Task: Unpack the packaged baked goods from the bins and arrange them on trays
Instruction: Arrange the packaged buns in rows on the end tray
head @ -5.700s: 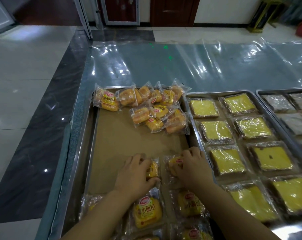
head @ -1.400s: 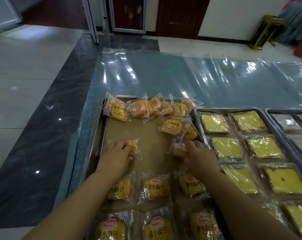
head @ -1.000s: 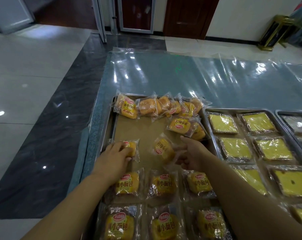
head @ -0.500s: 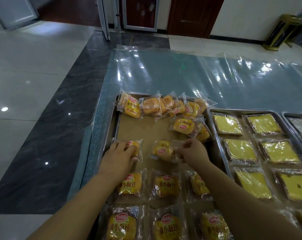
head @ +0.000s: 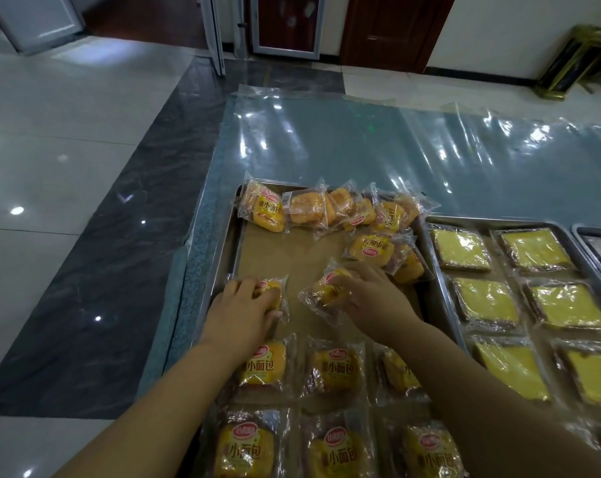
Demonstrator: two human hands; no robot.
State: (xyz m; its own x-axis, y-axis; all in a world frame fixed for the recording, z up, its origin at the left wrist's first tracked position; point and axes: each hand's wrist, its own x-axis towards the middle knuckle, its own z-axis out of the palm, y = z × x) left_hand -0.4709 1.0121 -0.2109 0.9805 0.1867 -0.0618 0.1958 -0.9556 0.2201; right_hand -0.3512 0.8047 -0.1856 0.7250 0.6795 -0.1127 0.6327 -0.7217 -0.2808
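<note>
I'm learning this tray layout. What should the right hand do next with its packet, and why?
Probably lay the angled packet in the right hand flat on the brown paper, beside the packet under the left hand and above the finished row's middle packet. That spot looks bare and continues the new row.

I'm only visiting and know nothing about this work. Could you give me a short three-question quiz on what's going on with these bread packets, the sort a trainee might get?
1. True or false: the left hand holds a small clear-wrapped yellow bread packet near the left rim of the paper-lined metal tray.
2. What fills the neighbouring steel tray on the right? A) flat square yellow cake slices in clear wrap; B) glass bottles; C) unwrapped round rolls.
3. Fill in: the right hand holds a second bread packet in line with the ___ column of the laid-out rows.

Key: 1 true; 2 A; 3 middle.
</note>
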